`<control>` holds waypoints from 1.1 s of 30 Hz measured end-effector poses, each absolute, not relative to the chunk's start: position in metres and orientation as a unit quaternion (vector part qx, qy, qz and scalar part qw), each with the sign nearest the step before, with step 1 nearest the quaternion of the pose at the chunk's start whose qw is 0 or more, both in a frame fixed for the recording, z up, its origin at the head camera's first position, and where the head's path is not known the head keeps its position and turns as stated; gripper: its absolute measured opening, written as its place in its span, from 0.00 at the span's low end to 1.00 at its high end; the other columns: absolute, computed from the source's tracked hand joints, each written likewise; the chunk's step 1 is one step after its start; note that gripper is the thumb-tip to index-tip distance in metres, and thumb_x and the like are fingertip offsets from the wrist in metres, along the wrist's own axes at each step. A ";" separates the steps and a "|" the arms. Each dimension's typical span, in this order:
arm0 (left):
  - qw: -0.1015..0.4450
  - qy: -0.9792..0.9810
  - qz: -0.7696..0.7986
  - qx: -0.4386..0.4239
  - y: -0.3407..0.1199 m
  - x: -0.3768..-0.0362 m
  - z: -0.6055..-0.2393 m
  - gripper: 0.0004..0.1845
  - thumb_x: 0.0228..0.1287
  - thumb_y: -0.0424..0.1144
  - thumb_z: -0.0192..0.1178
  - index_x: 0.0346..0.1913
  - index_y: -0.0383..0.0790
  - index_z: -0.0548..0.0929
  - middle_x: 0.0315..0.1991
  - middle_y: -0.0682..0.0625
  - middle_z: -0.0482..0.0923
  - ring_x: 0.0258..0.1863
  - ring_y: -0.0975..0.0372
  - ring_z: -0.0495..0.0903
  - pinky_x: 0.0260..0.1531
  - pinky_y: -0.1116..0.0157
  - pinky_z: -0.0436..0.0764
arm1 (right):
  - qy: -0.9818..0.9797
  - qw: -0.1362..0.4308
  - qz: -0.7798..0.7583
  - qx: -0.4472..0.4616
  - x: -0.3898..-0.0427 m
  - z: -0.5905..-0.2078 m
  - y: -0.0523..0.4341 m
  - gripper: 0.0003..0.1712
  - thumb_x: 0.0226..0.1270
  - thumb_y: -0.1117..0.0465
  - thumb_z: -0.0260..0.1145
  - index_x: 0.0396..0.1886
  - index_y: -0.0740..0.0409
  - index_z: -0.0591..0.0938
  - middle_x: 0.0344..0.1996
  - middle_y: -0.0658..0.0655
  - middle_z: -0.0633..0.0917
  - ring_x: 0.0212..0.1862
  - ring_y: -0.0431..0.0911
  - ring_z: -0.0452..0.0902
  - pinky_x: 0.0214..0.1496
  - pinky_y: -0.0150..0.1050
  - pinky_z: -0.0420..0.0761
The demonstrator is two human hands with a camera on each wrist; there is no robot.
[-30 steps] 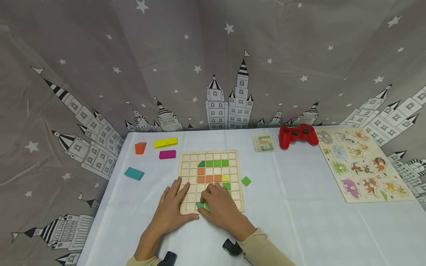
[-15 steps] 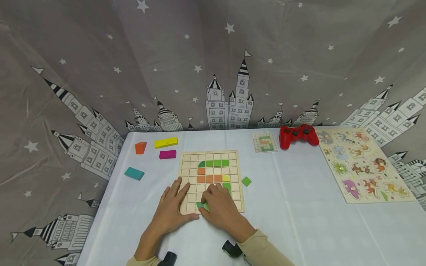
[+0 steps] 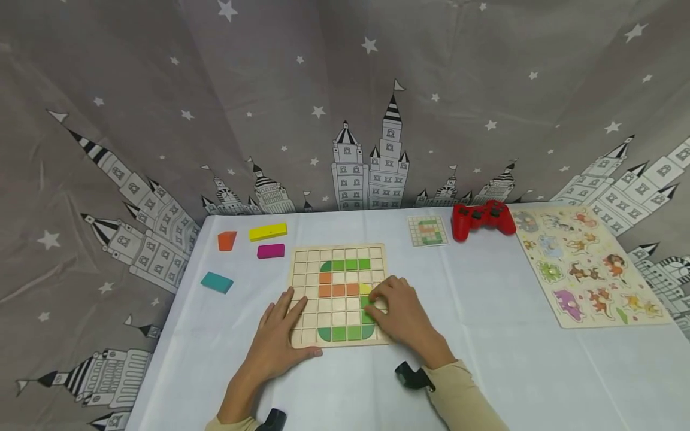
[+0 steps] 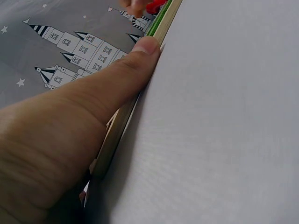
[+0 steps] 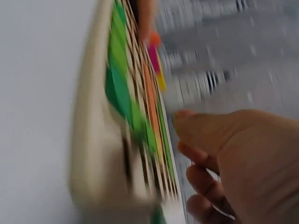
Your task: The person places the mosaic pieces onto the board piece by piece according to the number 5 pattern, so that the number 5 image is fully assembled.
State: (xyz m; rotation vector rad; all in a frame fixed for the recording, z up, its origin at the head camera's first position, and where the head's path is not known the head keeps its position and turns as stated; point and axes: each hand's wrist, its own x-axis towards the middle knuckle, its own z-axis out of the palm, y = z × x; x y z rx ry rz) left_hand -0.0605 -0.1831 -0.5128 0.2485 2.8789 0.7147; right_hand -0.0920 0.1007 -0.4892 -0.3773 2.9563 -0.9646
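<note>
Grid board [image 3: 338, 293] lies flat on the desk [image 3: 485, 335], coloured tiles set in its squares. Left hand [image 3: 280, 344] rests flat on its near left corner, fingers straight, thumb along the edge. Right hand [image 3: 401, 311] sits over the right side, fingers curled at a green tile [image 3: 368, 302]; whether it pinches it, can't tell.

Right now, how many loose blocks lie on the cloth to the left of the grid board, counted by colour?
orange block: 1
yellow block: 1
magenta block: 1
teal block: 1
Total: 4
</note>
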 end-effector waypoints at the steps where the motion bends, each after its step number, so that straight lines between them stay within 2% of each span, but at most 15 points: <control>1: 0.083 0.963 0.241 0.083 -0.183 -0.060 -0.513 0.63 0.40 0.71 0.75 0.79 0.48 0.63 0.84 0.43 0.45 0.83 0.46 0.46 0.81 0.43 0.47 | 0.945 0.003 -0.309 -0.108 -0.095 -0.490 0.110 0.10 0.63 0.50 0.75 0.39 0.48 0.87 0.44 0.50 0.82 0.47 0.47 0.72 0.53 0.45 0.75; 6: 0.085 0.963 0.243 0.084 -0.182 -0.060 -0.515 0.64 0.40 0.71 0.76 0.80 0.48 0.62 0.84 0.44 0.45 0.83 0.47 0.45 0.81 0.44 0.47 | 0.949 0.003 -0.304 -0.078 -0.105 -0.499 0.151 0.16 0.60 0.52 0.78 0.46 0.52 0.87 0.47 0.54 0.83 0.53 0.51 0.75 0.59 0.50 0.77; 12: 0.078 0.963 0.245 0.084 -0.182 -0.059 -0.513 0.64 0.39 0.71 0.76 0.79 0.47 0.63 0.84 0.43 0.46 0.83 0.46 0.46 0.81 0.43 0.48 | 0.958 0.011 -0.280 -0.062 -0.105 -0.509 0.165 0.22 0.58 0.51 0.79 0.49 0.55 0.86 0.47 0.56 0.82 0.55 0.53 0.76 0.63 0.51 0.78; 20: 0.076 0.963 0.242 0.085 -0.183 -0.059 -0.515 0.64 0.39 0.71 0.76 0.80 0.49 0.61 0.84 0.44 0.45 0.83 0.47 0.45 0.81 0.44 0.48 | 0.964 0.000 -0.259 -0.056 -0.107 -0.513 0.160 0.19 0.62 0.51 0.75 0.49 0.54 0.86 0.49 0.56 0.82 0.54 0.52 0.76 0.61 0.51 0.78; 26: 0.060 0.963 0.247 0.091 -0.182 -0.059 -0.515 0.63 0.39 0.71 0.76 0.79 0.47 0.64 0.83 0.42 0.48 0.82 0.45 0.48 0.80 0.43 0.49 | 0.966 -0.002 -0.251 -0.054 -0.107 -0.514 0.158 0.17 0.64 0.52 0.72 0.49 0.54 0.86 0.49 0.56 0.82 0.53 0.52 0.74 0.59 0.50 0.78; 33: 0.067 0.964 0.243 0.090 -0.183 -0.059 -0.514 0.63 0.40 0.73 0.74 0.79 0.47 0.64 0.83 0.42 0.47 0.82 0.46 0.48 0.81 0.44 0.49 | 0.952 -0.038 -0.293 -0.076 -0.105 -0.508 0.147 0.16 0.64 0.53 0.73 0.49 0.54 0.87 0.45 0.53 0.82 0.51 0.49 0.75 0.56 0.47 0.79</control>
